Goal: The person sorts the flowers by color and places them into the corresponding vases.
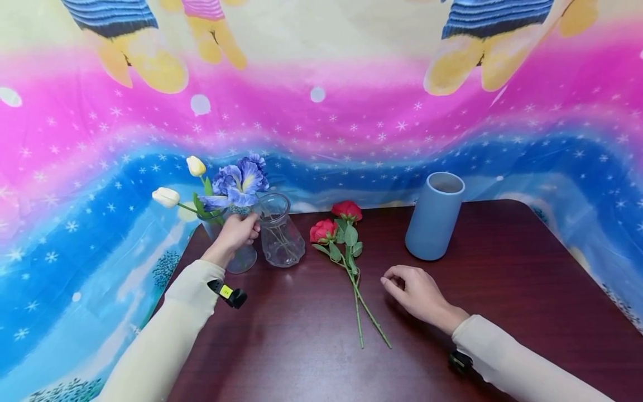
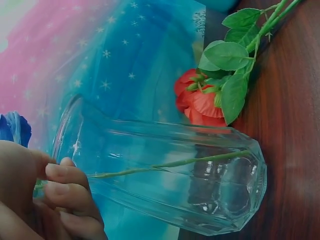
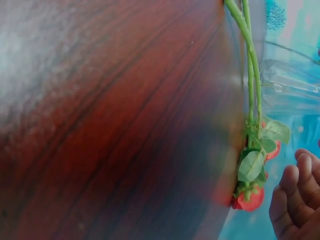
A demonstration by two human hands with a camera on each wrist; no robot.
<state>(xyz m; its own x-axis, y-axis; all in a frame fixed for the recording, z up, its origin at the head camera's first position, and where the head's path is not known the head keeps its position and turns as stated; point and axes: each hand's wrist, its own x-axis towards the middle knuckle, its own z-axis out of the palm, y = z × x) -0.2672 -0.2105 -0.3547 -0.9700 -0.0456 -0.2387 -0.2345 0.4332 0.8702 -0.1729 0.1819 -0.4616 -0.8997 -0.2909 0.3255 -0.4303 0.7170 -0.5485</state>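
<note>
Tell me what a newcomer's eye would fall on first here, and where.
First, probably, the bright pink-and-blue snowflake-patterned cloth hanging behind the dark reddish-brown wood-grained table. Then the two long-stemmed red roses, lying crossed near the table's middle. At the left, the person's left hand grips ruffled blue-violet flowers near the top, with green stem reaching down inside a clear glass vase.

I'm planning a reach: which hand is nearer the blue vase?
Right. The right hand is just in front of the blue vase; the left hand is well left of it.
</note>
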